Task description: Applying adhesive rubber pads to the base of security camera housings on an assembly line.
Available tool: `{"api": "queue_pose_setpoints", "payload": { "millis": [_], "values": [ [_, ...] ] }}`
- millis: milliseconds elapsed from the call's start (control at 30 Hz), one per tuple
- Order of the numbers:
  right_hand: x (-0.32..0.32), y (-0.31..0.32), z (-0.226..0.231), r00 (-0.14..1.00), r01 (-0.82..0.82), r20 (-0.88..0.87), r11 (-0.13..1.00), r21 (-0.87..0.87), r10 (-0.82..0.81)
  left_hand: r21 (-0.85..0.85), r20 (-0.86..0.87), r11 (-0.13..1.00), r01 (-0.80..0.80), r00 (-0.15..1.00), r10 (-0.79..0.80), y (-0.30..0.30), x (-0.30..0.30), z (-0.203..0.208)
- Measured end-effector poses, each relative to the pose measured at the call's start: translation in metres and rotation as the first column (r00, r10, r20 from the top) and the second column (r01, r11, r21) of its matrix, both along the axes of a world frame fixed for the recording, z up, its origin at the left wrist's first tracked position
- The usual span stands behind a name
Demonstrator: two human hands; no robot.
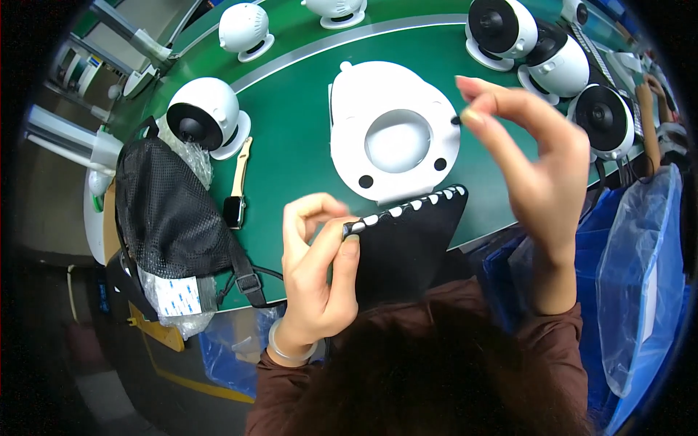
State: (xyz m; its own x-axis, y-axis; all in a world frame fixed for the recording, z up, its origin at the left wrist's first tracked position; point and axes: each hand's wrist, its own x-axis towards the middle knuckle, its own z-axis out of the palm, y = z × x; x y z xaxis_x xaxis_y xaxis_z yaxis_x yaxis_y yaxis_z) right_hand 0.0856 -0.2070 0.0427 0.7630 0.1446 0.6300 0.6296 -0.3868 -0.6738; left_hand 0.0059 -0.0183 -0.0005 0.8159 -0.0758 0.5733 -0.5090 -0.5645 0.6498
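Note:
A white rounded device (349,94) lies with its ring-shaped base facing up in front of me. Two round black pads (366,182) are on that base, along its near side. My left hand (320,276) is closed, pinching the left corner of a black sheet (400,251) whose upper edge carries a row of white half-round spots. My right hand (531,145) is raised at the base's right rim, thumb and finger bent together. A small dark pad (456,120) shows at the thumb tip, seen nearly edge-on; whether it also touches the base is unclear.
Another white device (203,116) stands at the left, beside a watch with a pale strap (236,196) and a black mesh bag (174,211). More white devices (502,33) stand at the back and right. Blue bins with plastic liners (632,283) flank the table's right edge.

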Motion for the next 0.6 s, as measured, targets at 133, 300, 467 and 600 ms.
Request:
{"api": "queue_pose_setpoints", "payload": {
  "millis": [133,300,467,600],
  "values": [
    [0.01,0.003,0.009,0.943,-0.138,-0.291,0.986,0.097,0.161,-0.018,-0.073,0.995,0.095,0.993,-0.096,0.001,0.007,0.005],
    [0.012,0.005,0.01,0.943,-0.118,-0.308,0.992,0.039,0.124,0.042,-0.067,0.994,0.096,0.993,-0.093,-0.003,0.013,0.004],
    [0.013,0.004,0.009,0.969,-0.096,-0.233,0.995,-0.02,0.088,0.029,-0.077,0.992,0.12,0.99,-0.118,-0.003,0.015,0.005],
    [0.014,0.006,0.008,0.986,-0.062,-0.157,0.994,-0.092,0.047,0.023,-0.063,0.992,0.122,0.991,-0.121,-0.002,0.015,0.003]
  ]
}}
